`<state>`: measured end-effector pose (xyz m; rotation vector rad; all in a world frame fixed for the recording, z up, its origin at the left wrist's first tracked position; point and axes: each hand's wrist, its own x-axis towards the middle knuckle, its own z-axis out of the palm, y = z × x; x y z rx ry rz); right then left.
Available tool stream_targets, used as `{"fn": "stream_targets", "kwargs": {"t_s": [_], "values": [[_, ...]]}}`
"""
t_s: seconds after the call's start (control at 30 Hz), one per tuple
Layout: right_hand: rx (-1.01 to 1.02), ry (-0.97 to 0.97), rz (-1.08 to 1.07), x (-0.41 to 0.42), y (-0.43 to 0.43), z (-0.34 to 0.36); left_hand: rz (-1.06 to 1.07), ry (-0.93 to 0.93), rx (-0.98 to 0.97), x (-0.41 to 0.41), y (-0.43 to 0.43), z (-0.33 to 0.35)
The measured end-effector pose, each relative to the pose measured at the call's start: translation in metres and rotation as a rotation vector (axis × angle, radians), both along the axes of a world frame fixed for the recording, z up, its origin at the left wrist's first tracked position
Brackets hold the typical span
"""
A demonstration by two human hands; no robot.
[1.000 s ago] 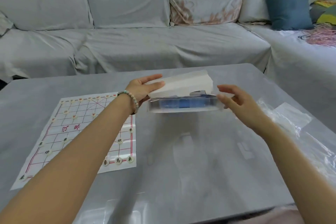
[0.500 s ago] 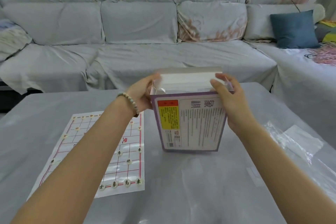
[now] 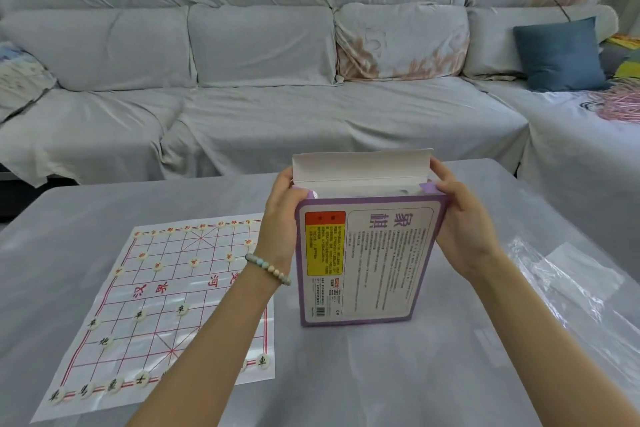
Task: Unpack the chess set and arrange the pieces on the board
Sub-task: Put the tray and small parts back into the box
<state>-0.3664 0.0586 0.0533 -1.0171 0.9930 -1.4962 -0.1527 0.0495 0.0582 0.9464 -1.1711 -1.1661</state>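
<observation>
Grey glossy table [image 3: 381, 378]. Box [image 3: 367, 260] stands upright at its centre, top flap open. Left hand [image 3: 282, 215] grips the box's left side and right hand [image 3: 464, 225] its right, near the top. Board [image 3: 166, 305] lies flat toward the left edge, with pieces [image 3: 262, 361] on its lines. Clear wrap [image 3: 571, 284] lies at the right edge. Grey sofa [image 3: 259, 45] stands beyond the far edge, with a blue cushion [image 3: 559, 54] on it.

Two forearms, bare along all of their visible length, belong to one person. A bracelet [image 3: 268, 269], a single strand of small round beads, circles the left wrist just behind the left hand [image 3: 281, 218]. Its beads run from pale teal and grey-green through cream to soft peach, all much alike in size. The right hand [image 3: 465, 232] and right forearm [image 3: 554, 329] show bare skin as far as the view reaches.
</observation>
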Motion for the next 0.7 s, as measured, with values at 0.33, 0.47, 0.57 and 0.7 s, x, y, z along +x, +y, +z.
{"fn": "stream_targets", "kwargs": {"t_s": [0.33, 0.47, 0.57, 0.7], "values": [[-0.128, -0.003, -0.048, 0.011, 0.005, 0.006, -0.013, 0.123, -0.097, -0.002, 0.008, 0.002], [-0.133, 0.026, -0.059, 0.012, 0.005, 0.005, 0.071, 0.088, -0.124, -0.007, 0.006, 0.0], [-0.156, 0.037, -0.051, 0.009, 0.004, 0.004, 0.089, 0.031, -0.179, -0.007, 0.006, -0.004], [-0.151, 0.09, -0.097, 0.008, 0.004, 0.0, 0.139, -0.013, -0.203, -0.009, 0.006, -0.007]]}}
